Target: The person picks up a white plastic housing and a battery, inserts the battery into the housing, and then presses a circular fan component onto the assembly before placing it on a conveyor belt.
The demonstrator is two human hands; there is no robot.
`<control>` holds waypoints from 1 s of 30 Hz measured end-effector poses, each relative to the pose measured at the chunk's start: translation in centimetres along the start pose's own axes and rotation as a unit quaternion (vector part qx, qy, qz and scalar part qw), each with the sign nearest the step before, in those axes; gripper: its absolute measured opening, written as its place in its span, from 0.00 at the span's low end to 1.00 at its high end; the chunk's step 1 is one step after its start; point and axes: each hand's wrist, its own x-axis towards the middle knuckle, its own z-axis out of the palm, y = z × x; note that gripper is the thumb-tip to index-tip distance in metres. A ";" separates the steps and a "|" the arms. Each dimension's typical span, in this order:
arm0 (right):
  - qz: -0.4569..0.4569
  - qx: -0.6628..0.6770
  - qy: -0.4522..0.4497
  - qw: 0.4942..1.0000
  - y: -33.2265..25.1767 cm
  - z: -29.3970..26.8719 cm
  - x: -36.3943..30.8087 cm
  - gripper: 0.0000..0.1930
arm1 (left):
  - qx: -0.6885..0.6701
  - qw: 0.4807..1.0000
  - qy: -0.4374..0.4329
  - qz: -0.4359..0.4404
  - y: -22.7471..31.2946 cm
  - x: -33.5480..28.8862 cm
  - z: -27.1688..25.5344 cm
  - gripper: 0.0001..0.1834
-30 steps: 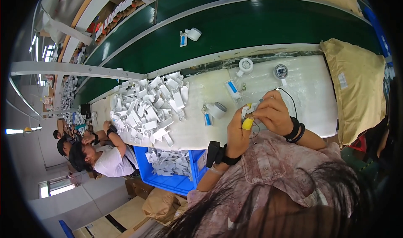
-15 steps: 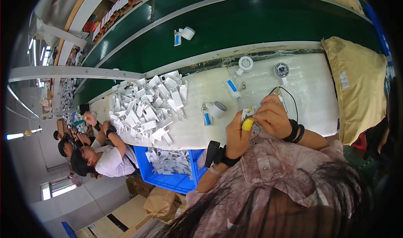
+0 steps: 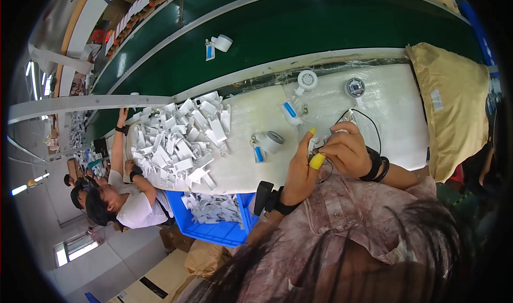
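Note:
My left hand (image 3: 300, 174) has yellow finger covers on its thumb and one fingertip. Between it and my right hand is a small white part (image 3: 317, 143), mostly hidden by the fingers. My right hand (image 3: 347, 152) is closed in a pinch against that part; what its fingertips grip is hidden. A thin black cable (image 3: 378, 129) loops beside my right hand. Beyond the hands lie a round white grilled fan head (image 3: 307, 80) and an open fan head (image 3: 354, 88) showing its inside. A blue battery (image 3: 289, 109) lies close by. Left of my hands rests another white fan head (image 3: 272, 142) with a blue battery (image 3: 259, 154).
A heap of white plastic housings (image 3: 179, 140) covers the table's left part. Below it stands a blue crate (image 3: 187, 225) of white parts. A green conveyor (image 3: 278, 25) runs behind, carrying a fan head (image 3: 222, 43). A brown paper sack (image 3: 451, 111) stands right. A co-worker (image 3: 136, 201) sits left.
My left fingers have shifted, and a yellow-covered fingertip now points up beside the white part. The co-worker's arm has stretched toward the conveyor. The whole view has moved slightly.

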 end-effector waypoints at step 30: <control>0.182 0.100 -0.023 0.978 9.3 1.8 7.7 0.04 | 0.247 0.961 0.018 0.123 -8.0 7.2 -7.3 0.24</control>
